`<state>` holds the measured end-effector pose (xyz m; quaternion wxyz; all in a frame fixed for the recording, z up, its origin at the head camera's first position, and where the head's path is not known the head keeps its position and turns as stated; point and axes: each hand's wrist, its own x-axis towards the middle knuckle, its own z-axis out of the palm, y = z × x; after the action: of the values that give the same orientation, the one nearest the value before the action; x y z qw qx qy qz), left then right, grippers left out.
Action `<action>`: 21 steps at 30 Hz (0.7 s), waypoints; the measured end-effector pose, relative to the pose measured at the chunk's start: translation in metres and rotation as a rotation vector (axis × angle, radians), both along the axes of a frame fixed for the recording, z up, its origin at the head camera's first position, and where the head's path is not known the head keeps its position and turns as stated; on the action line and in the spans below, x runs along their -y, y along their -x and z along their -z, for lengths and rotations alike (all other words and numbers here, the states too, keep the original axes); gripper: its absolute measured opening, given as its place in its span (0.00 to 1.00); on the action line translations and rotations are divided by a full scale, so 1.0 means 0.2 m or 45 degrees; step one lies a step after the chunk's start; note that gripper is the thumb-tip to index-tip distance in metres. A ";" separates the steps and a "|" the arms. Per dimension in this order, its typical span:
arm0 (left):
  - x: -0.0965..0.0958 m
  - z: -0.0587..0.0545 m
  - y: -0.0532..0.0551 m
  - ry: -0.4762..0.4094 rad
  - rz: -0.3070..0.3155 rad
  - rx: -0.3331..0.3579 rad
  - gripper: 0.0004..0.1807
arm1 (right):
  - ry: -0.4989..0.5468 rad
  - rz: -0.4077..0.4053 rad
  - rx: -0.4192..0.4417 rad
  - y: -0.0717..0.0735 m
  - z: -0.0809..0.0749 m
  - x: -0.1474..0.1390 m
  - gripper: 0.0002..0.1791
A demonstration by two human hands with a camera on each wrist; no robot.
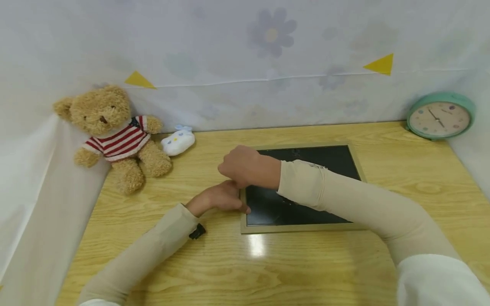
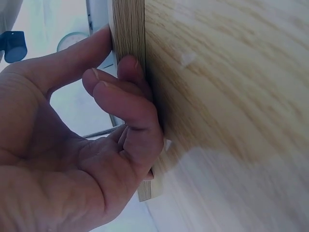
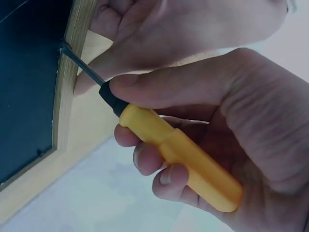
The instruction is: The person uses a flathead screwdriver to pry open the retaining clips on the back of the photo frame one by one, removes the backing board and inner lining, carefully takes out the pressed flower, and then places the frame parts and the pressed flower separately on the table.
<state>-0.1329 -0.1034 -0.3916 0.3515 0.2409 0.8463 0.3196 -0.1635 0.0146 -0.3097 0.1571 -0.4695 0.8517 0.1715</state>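
A picture frame (image 1: 306,228) lies flat with its black backing board (image 1: 279,210) facing up and a pale wood-grain rim. My right hand (image 1: 249,167) grips a screwdriver (image 3: 190,164) by its yellow handle, thumb on the black collar. Its metal tip meets the inner edge of the rim, where the rim borders the board; the head view hides the tool behind the hand. Close beneath, my left hand (image 1: 220,196) holds the frame's left side. In the left wrist view, its curled fingers (image 2: 135,108) lie against the outer side and the thumb reaches over the rim.
A teddy bear (image 1: 122,144) in a striped shirt sits at the back left, with a small white plush (image 1: 178,142) beside it. At the back right stands a green-rimmed clock (image 1: 440,117). A patterned cloth (image 1: 229,51) rises behind the wooden table (image 1: 245,272).
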 end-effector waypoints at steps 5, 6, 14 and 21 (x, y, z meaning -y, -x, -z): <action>0.00 0.01 0.01 0.001 -0.007 0.039 0.59 | 0.014 0.078 -0.014 0.00 -0.06 -0.06 0.13; 0.00 0.01 0.01 0.013 -0.013 0.043 0.61 | 0.032 0.089 -0.010 0.00 -0.07 -0.07 0.12; 0.02 0.02 0.03 0.069 -0.042 0.096 0.72 | 0.193 0.268 0.082 0.06 -0.02 -0.28 0.12; 0.06 -0.03 0.05 -0.131 -0.030 0.268 0.67 | 0.407 0.460 0.105 0.09 0.09 -0.56 0.14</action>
<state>-0.1435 -0.1163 -0.3859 0.4218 0.2139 0.7899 0.3904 -0.1815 0.1259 -0.3286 0.1436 -0.3352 0.9310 -0.0156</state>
